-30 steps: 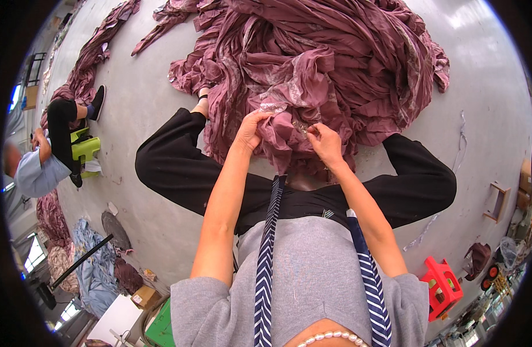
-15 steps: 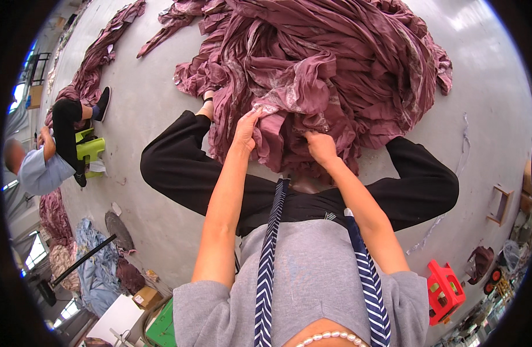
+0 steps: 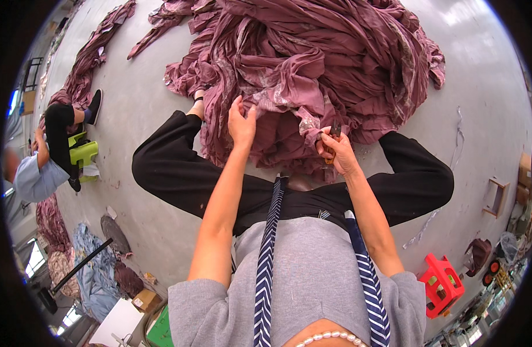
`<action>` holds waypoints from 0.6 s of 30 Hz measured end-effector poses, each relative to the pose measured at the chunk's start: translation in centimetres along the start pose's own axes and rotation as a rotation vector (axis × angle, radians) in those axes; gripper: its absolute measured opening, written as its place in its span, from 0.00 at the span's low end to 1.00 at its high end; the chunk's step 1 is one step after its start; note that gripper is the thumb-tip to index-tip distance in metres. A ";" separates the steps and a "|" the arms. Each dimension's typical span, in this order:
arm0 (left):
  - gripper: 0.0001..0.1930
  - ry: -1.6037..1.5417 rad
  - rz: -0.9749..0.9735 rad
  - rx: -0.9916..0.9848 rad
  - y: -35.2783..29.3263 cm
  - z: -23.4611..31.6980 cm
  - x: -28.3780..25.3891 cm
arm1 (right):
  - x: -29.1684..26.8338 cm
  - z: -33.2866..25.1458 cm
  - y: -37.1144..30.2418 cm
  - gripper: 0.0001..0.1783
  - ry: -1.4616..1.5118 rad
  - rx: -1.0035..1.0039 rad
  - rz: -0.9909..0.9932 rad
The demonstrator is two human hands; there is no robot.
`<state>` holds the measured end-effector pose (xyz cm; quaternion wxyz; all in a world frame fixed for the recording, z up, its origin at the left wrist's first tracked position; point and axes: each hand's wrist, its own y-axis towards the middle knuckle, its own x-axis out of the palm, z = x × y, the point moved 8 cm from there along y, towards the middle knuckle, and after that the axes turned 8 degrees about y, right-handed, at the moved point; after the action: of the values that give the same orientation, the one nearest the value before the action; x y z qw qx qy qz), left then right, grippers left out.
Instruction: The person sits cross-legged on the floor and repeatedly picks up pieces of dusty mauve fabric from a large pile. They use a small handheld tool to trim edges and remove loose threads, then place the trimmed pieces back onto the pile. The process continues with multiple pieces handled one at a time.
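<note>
A big heap of mauve cloth [image 3: 358, 69] with paler patterned bands lies on the floor in front of me, between my bent legs. My right hand [image 3: 338, 151] is closed on a pair of thread snips [image 3: 335, 128], dark blades pointing away and an orange-brown handle in the palm. Its thumb and fingertips also touch a patterned fold [image 3: 310, 128] of the cloth. To the left, my left hand [image 3: 243, 124] is raised before the heap, thumb and fingers apart, with nothing visible in it.
Another person [image 3: 39, 173] sits at the left by a green stool [image 3: 84, 151], with a long strip of mauve cloth [image 3: 92, 61] beyond. A red stool [image 3: 441, 286] stands behind me at right, near a small wooden frame [image 3: 496, 196]. Blue cloth [image 3: 95, 272] lies at lower left.
My left hand has let go of the cloth it pinched and opened. My right hand has turned and moved slightly right, bringing the snips into sight.
</note>
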<state>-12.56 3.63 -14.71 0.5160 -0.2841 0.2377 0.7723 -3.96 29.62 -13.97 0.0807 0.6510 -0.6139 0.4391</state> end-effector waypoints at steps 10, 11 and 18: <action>0.22 -0.852 -1.098 -0.798 -12.1 8.0 6.6 | 9.0 -5.6 -5.3 0.16 -1.398 -0.834 -0.136; 0.15 -0.949 -1.126 -0.740 -12.0 8.4 6.9 | 9.7 -5.6 -5.9 0.20 -1.391 -0.878 -0.146; 0.13 -1.330 -0.894 -0.904 -10.8 8.7 6.1 | 6.5 -6.6 -6.8 0.08 -0.952 -0.622 0.143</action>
<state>-5.99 17.22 -13.41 0.6369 -0.0217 -0.5645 0.5247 -2.13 30.74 -2.69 -0.0468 0.6793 -0.7256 -0.0995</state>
